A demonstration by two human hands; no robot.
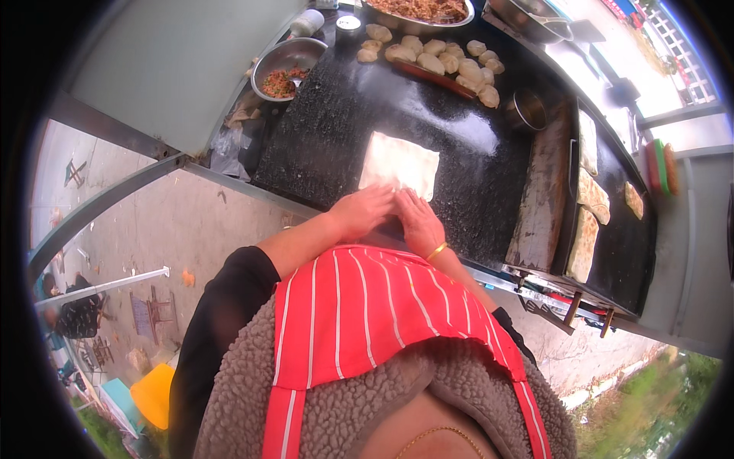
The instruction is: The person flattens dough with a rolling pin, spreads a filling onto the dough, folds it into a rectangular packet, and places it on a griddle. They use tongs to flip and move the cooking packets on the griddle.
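A flat, roughly square sheet of pale dough [400,163] lies on the dark, shiny worktop [321,137] before me. My left hand [362,211] rests on its near edge with the fingers together and pointing to the right. Beside it, my right hand [418,221], with a gold bangle at the wrist, touches the same edge. The fingertips of both hands nearly meet there. Whether the fingers pinch the dough or only press on it, I cannot tell.
Dough balls [431,62] and a brown rolling pin or stick [436,79] lie at the back. A metal bowl of chopped filling [279,83] stands back left, a large bowl of filling [424,12] behind. At right are a metal cup [527,110] and a griddle [616,241] with flatbreads [584,244].
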